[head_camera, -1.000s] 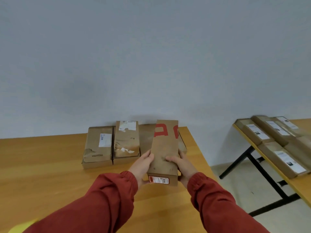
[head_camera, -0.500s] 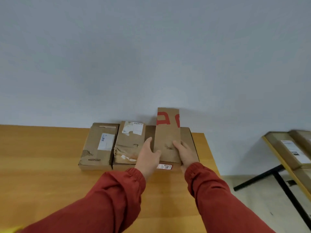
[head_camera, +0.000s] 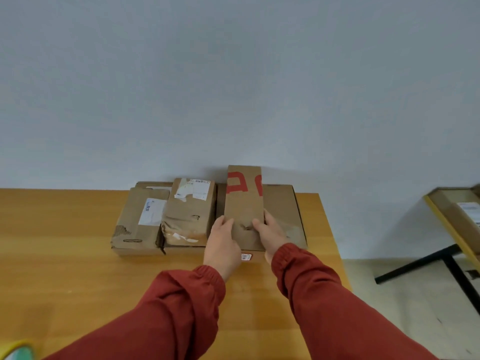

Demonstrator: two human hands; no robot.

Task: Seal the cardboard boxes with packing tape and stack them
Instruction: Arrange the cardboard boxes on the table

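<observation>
Red sleeves (head_camera: 181, 307) nearest. Beyond them, left hand (head_camera: 222, 245) and right hand (head_camera: 271, 235) grip the sides of the long narrow red-printed cardboard box (head_camera: 244, 203), thumbs on top. It appears to rest on the wide flat cardboard box (head_camera: 281, 211). Judged: stacking step. Next: square edges, release.

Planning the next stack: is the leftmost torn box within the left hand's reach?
Likely, once freed: the left hand grips the red-printed box, but nothing blocks the near side of the torn box.
</observation>
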